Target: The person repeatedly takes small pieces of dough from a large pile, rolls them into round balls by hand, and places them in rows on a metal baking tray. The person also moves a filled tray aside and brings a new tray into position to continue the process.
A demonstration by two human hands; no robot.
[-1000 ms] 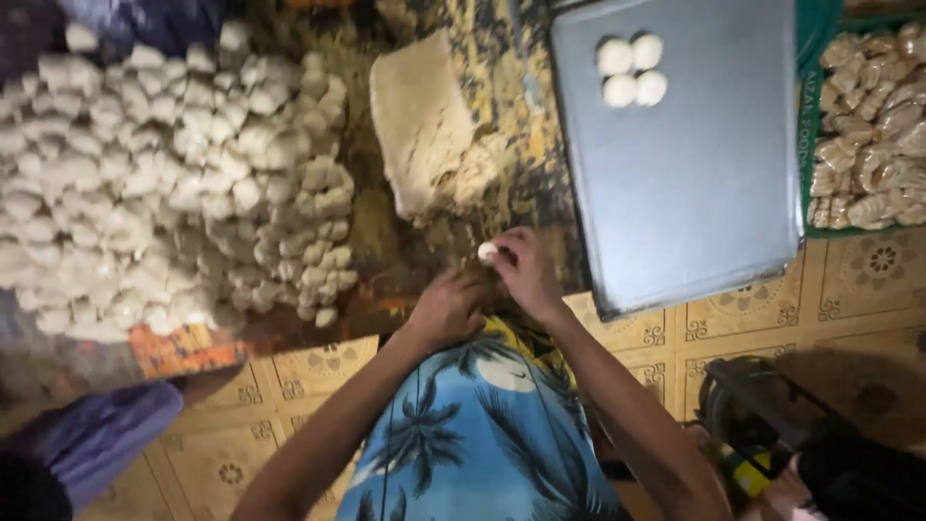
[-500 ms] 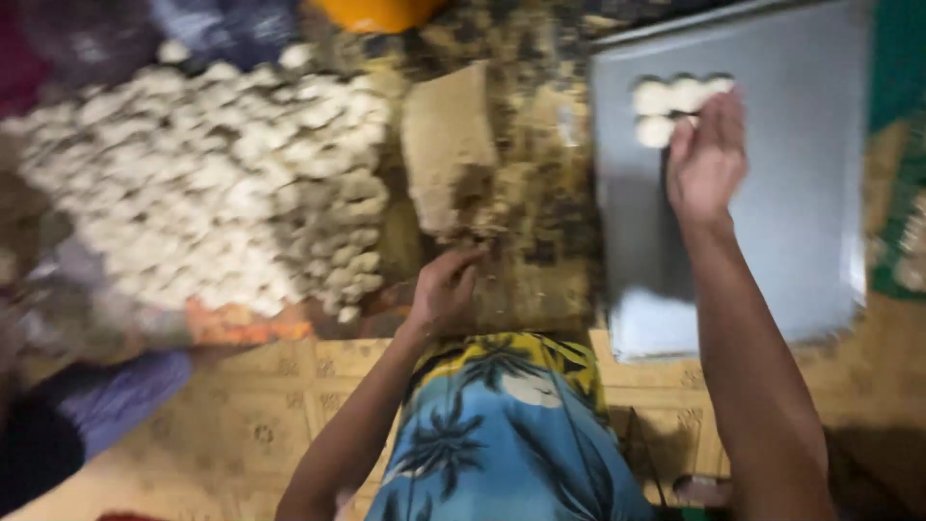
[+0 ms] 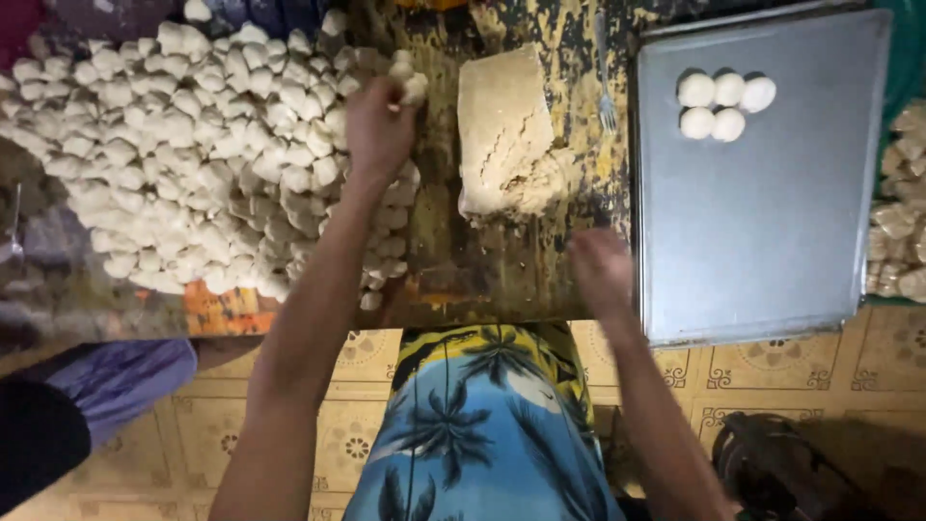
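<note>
The left hand (image 3: 378,123) reaches out over the big heap of white dough pieces (image 3: 183,145) that covers the table (image 3: 453,260) toward ten o'clock. Its fingers are curled shut at the heap's right edge, pinching a single white dough piece (image 3: 415,87) that shows just past the fingertips at about one o'clock from the hand.

The right hand (image 3: 600,270) hovers low over the table's near edge, blurred, so I cannot tell whether it is open or closed; nothing shows in it.

Between the two hands, at twelve o'clock from the person, lies a tan block of filling (image 3: 502,135), crumbled at its near end. A fork (image 3: 605,77) lies just beside it on the right.

At two o'clock sits a grey metal baking tray (image 3: 772,232), with five round dough balls (image 3: 723,104) clustered in its far part, well apart from the right hand. Past the tray's right edge lies another pile of pale pieces (image 3: 902,222).

A person's purple sleeve (image 3: 106,381) shows at eight o'clock.
</note>
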